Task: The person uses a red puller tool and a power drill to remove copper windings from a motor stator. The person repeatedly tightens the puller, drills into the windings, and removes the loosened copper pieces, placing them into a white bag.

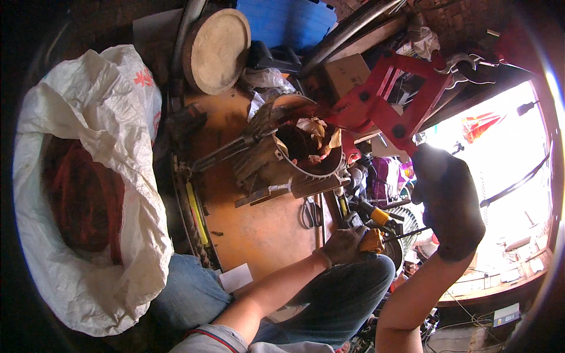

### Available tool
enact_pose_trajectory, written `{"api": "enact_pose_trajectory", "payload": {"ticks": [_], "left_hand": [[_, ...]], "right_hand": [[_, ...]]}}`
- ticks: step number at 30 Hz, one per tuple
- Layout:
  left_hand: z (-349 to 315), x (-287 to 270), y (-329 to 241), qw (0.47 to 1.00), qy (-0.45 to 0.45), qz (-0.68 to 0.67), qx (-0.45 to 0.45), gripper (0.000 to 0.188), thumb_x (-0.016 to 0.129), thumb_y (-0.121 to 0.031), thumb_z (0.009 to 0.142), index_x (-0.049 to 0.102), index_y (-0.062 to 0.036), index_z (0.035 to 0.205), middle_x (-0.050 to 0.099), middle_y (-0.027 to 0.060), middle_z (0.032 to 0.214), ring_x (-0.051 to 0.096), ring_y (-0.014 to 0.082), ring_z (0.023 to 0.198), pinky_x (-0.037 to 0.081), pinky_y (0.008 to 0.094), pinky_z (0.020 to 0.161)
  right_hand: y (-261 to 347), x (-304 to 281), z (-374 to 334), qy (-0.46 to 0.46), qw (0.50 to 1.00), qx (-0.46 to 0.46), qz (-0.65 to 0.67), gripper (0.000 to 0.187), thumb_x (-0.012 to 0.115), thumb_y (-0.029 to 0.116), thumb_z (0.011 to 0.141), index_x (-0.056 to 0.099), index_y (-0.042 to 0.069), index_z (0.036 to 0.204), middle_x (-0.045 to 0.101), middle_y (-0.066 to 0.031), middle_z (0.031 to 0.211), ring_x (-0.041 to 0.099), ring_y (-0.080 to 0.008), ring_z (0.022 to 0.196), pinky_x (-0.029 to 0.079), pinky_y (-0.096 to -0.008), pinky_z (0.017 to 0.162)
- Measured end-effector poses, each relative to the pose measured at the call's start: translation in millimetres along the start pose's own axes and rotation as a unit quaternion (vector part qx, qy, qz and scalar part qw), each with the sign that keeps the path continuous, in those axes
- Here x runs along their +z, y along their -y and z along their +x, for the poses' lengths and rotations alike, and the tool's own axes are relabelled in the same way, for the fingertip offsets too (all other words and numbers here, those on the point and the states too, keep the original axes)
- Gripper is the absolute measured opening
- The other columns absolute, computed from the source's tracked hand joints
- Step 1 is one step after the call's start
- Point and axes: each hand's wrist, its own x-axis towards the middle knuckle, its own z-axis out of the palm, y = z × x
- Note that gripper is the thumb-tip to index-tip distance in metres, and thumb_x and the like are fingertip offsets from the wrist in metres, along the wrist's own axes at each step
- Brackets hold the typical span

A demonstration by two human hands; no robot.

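My left hand (343,246), dark-gloved or blackened, is closed round the yellow handle of a screwdriver (372,240); its thin dark shaft points right, above my knee. My raised right hand (449,200), in a dark glove, is closed at the lower end of a red metal lever tool (385,97) with linked arms. The tool's far end reaches the rim of a round finned motor housing (265,175). Ragged pale insulation paper (313,126) shows inside the housing. It rests on an orange-brown board (253,229), with black-handled scissors (309,213) nearby.
A white woven sack (138,194) with red netting inside stands at left. A round pale disc (220,52) and a blue case (288,20) are at the back. Beside the board lies a yellow strip (196,212). A metal hook (462,66) hangs upper right; clutter and a fan (406,220) lie beyond.
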Motion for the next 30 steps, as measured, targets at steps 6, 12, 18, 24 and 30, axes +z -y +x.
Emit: {"api": "enact_pose_trajectory", "payload": {"ticks": [6,12,18,24,30], "left_hand": [[1,-5,2,0.999,-0.047,0.023,0.008,0.074,0.073,-0.063,0.080,0.055,-0.0023,0.119,0.069,0.0224,0.092,0.070,0.0420,0.084,0.055,0.0499,0.074],[2,-13,0,0.999,-0.046,-0.007,0.011,0.075,0.074,-0.061,0.080,0.053,-0.0023,0.123,0.069,0.0228,0.091,0.070,0.0423,0.084,0.055,0.0502,0.074],[2,-5,3,1.000,-0.012,0.011,-0.002,0.082,0.073,-0.062,0.080,0.049,-0.0014,0.130,0.069,0.0254,0.095,0.069,0.0442,0.088,0.055,0.0515,0.076],[0,-6,2,1.000,0.007,0.012,-0.026,0.097,0.071,-0.066,0.080,0.040,-0.0013,0.145,0.069,0.0263,0.097,0.070,0.0438,0.086,0.055,0.0508,0.071],[0,-17,-11,0.995,0.049,0.048,-0.073,0.109,0.072,-0.066,0.079,0.026,-0.0035,0.156,0.070,0.0257,0.097,0.070,0.0413,0.083,0.055,0.0505,0.068]], "right_hand": [[-3,1,-2,-0.018,1.000,-0.013,0.011,0.023,0.055,0.002,0.090,0.061,0.002,0.112,0.055,-0.0082,0.066,0.057,-0.0196,0.051,0.047,-0.0323,0.050],[-16,-5,-16,0.004,0.992,0.113,0.058,0.026,0.052,0.014,0.097,0.066,0.003,0.116,0.055,-0.0071,0.062,0.053,-0.0150,0.048,0.043,-0.0288,0.049],[-30,-25,-29,0.036,0.968,0.207,0.139,0.033,0.058,-0.005,0.082,0.067,-0.002,0.113,0.067,-0.0124,0.086,0.064,-0.0173,0.057,0.051,-0.0307,0.053],[-38,-41,-28,0.020,0.945,0.252,0.206,0.029,0.056,-0.001,0.090,0.068,-0.002,0.117,0.067,-0.0088,0.079,0.060,-0.0135,0.056,0.048,-0.0288,0.054],[-54,-46,-34,0.009,0.956,0.240,0.170,0.029,0.056,0.009,0.097,0.068,-0.001,0.121,0.063,-0.0059,0.071,0.054,-0.0090,0.054,0.045,-0.0267,0.052]]}}
